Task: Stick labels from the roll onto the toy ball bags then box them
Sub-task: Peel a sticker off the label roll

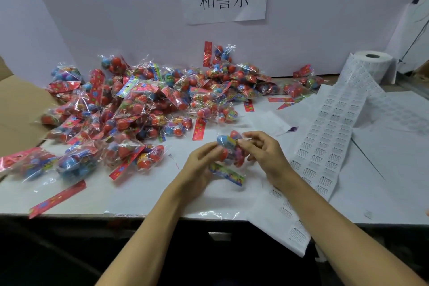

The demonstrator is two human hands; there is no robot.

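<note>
While working through that huge pile of bags point(130, 109) spreading across the bench's point(144, 199) back-left, cradling one toy ball bag point(228, 151) near the front edge: left hand point(199, 167) curling under it, right hand point(260, 153) pinching the top film. Probably pressing a label down, so smoothing flat over one ball, no wrinkles. Label strip point(329, 132) trailing off the roll point(373, 65) along the right edge, box flap point(16, 109) sitting left; open room only front-centre.

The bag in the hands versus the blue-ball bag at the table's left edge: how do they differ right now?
The held bag is lifted off the table, gripped between the left hand and right hand; the left-edge bag lies flat, untouched. The held bag shows red and blue balls; the left-edge bag shows mostly blue. Both are clear bags with colourful header cards.
</note>
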